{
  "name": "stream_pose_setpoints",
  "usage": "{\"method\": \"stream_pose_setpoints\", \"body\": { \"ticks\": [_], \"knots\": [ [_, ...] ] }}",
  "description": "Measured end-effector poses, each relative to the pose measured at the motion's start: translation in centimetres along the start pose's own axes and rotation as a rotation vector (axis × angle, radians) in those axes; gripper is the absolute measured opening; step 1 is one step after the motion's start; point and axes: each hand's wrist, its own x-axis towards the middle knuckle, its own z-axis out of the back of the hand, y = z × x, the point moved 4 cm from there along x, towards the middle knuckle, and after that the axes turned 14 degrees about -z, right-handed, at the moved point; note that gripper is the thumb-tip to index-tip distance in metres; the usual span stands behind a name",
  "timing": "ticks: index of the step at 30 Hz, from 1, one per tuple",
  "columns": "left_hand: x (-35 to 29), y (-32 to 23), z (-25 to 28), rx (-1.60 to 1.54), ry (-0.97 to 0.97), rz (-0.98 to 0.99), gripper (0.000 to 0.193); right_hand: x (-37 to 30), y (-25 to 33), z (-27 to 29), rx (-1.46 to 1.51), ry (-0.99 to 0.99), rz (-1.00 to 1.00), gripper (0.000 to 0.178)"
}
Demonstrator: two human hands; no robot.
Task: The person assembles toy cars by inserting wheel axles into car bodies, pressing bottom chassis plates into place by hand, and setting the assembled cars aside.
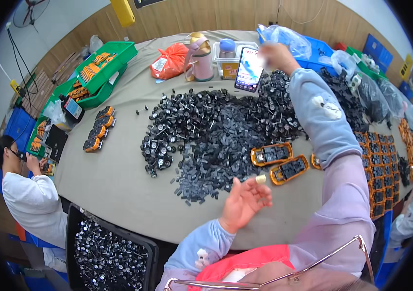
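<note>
Near the front of the table, my left hand is palm up with its fingers apart and holds nothing. A pale yellow cover sits on one fingertip. Just beyond it are two orange toy car bodies, upside down with black undersides showing. My right arm stretches far forward, and my right hand is at the upper right edge of an upright smartphone with a lit screen. Its fingers are smeared, so their grip and any contact with the phone are unclear.
Heaped mid-table are small black parts and wheels on axles. Rows of car bodies fill the right. Behind stand a pink tumbler and an orange bag. A black crate holds wheels; a co-worker sits left.
</note>
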Motion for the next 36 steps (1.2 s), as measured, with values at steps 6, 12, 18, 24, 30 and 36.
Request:
{"method": "stream_pose_setpoints", "body": {
  "ticks": [6,12,18,24,30,36],
  "knots": [
    [-0.2,-0.8,-2.2,-0.001,0.057,-0.034,0.070,5.8,-2.0,-4.5,-0.097,0.000,0.038,0.030],
    [-0.1,-1.1,-1.7,-0.027,0.032,-0.050,0.071,8.4,-1.8,-6.6,-0.055,0.119,-0.023,0.027],
    [0.4,-1.1,-1.4,-0.042,0.020,-0.071,0.070,10.1,-2.2,-7.3,-0.057,0.147,-0.037,0.027],
    [-0.3,-1.2,-1.9,-0.033,0.030,-0.083,0.069,9.6,-2.2,-7.7,-0.031,0.122,-0.082,0.030],
    [-0.5,-1.0,-1.6,0.085,-0.014,-0.045,0.067,2.4,1.0,-4.8,-0.130,-0.028,0.100,0.032],
    [0.4,0.3,-10.1,0.422,0.538,-0.055,0.037,-18.5,4.4,1.1,-0.235,0.331,0.395,0.018]
  ]
}}
